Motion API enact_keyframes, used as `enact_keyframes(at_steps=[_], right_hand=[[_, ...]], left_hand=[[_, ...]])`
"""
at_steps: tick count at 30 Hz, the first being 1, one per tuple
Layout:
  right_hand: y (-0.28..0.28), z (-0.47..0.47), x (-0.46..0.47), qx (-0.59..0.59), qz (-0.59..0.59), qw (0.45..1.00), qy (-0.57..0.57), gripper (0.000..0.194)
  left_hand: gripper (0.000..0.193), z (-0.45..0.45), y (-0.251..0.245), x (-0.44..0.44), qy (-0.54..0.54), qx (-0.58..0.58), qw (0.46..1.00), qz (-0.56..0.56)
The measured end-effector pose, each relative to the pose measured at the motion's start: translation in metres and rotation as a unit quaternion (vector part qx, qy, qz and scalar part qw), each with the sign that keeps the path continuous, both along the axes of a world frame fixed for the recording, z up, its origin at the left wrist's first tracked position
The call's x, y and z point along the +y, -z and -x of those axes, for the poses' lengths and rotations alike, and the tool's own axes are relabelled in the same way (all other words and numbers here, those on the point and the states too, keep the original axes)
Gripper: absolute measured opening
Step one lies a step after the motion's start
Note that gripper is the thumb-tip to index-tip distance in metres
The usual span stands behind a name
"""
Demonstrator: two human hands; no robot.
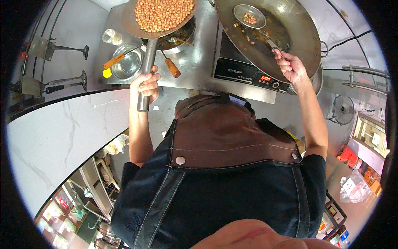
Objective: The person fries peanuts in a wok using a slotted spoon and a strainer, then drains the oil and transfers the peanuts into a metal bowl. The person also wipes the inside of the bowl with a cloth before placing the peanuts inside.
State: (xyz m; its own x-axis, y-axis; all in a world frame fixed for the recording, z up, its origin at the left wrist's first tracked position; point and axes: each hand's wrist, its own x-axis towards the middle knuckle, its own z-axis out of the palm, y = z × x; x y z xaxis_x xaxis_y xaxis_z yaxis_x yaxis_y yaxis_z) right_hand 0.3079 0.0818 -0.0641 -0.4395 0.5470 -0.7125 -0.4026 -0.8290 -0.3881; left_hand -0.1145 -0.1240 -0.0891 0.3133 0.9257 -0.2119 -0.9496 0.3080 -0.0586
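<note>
My left hand grips the tubular metal handle of a broad round metal scoop or strainer. Browned peanuts are heaped in it, and it is held above a pot at the back left. In my right hand is the handle of a small wire-mesh skimmer, with a few peanuts in its bowl. That skimmer is over the large metal wok, which has shiny liquid, apparently oil, and some loose peanuts in its bottom. The wok stands on an induction cooker with a lit display.
Beneath the left scoop, a round pot is partly hidden; two wooden-handled tools, one handle nearest me, lie across it. Left stand a metal bowl, a glass jar and a yellow cap. Spatulas hang at the left wall.
</note>
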Motion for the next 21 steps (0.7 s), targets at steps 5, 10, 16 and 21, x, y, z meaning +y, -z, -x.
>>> enact_keyframes(at_steps=[5, 10, 16, 21], right_hand=[[-0.020, -0.022, 0.000, -0.124, -0.098, 0.987, -0.011, 0.019], [-0.040, -0.053, 0.002, -0.367, -0.199, 0.908, -0.036, 0.022], [-0.041, -0.085, -0.003, -0.591, -0.255, 0.759, -0.097, 0.024], [-0.034, -0.077, -0.021, -0.559, -0.211, 0.788, -0.147, 0.023]], left_hand=[[0.018, 0.002, 0.033, 0.001, 0.024, -0.007, 0.999, 0.028], [0.019, 0.004, 0.056, 0.003, 0.030, -0.023, 0.999, 0.038], [0.019, 0.007, 0.074, -0.007, 0.026, 0.006, 0.997, 0.078], [0.018, 0.006, 0.085, -0.017, 0.033, 0.003, 0.998, 0.048]])
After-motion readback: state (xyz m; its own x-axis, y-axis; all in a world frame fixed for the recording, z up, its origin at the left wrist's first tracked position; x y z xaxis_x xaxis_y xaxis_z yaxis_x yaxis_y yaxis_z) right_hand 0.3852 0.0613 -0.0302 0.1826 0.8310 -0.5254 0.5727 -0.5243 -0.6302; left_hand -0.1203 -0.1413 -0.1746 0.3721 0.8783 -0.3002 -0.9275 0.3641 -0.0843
